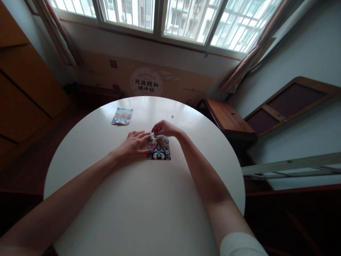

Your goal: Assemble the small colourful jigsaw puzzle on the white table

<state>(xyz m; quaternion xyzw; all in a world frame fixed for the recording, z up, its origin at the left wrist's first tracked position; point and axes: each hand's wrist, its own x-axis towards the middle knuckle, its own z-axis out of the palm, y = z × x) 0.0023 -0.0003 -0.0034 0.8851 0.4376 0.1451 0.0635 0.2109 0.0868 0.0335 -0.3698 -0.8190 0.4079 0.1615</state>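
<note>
A jigsaw puzzle [161,145] with a blue cartoon dog's face lies on the white round table [144,202]. White shows through a small gap in its upper left part. My left hand [135,144] rests flat along the puzzle's left side, fingers stretched out, with the thumb on its lower left edge. Over the top edge, my right hand [164,128] is closed in a pinch on a small puzzle piece [155,136] by the gap. The fingers partly hide this piece.
A loose puzzle piece [172,116] lies farther back on the table. At the back left is a printed picture sheet [122,116] with similar artwork. Beyond the table's right edge stands a wooden bench [226,113]; windows [191,21] line the far wall.
</note>
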